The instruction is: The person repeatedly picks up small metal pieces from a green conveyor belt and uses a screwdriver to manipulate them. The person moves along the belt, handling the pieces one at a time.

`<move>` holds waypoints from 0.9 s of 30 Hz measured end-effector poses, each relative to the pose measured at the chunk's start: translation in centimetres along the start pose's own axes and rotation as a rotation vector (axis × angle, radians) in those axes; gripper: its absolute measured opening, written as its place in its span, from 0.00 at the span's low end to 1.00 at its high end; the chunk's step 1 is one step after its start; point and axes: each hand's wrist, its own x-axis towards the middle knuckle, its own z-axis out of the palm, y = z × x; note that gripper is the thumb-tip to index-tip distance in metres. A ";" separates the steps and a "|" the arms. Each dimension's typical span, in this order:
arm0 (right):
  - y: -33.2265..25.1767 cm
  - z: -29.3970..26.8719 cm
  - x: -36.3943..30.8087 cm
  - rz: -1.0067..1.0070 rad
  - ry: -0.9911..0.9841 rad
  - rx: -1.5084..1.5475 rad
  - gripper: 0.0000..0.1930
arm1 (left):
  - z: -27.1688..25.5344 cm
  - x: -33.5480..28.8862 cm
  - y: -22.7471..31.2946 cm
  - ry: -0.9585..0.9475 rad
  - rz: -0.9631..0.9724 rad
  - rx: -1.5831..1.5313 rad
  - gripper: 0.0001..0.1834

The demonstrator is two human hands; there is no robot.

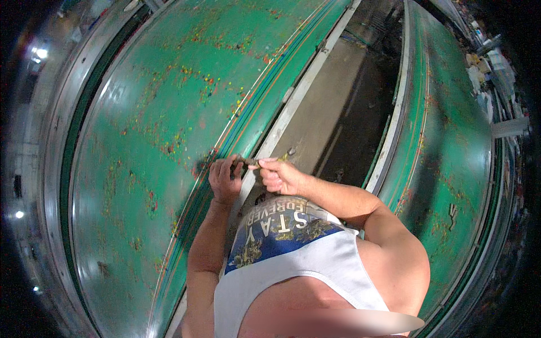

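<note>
Both my hands meet over the metal edge of the left conveyor belt. Between them stretches a small, thin, brownish strip-like piece [248, 162], whose kind I cannot make out. My right hand [280, 176] is closed, with thumb and forefinger pinching its right end. My left hand [226, 179] has its fingers curled at the other end of the piece, over the belt's edge. A thin yellowish bit with a greyish tip [289, 152] sticks out beyond my right fingers.
The wide green belt [129, 186] on my left carries scattered small red, yellow and orange bits. Coloured lines run along its near side. A pale metal rail [298, 101] borders a dark gap. Another green belt [451, 163] runs on my right, with litter [499, 67] beyond it.
</note>
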 end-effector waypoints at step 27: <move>3.4 10.7 -5.0 -0.217 -0.301 0.022 0.22 | -3.4 10.7 0.9 0.386 -0.365 -0.249 0.09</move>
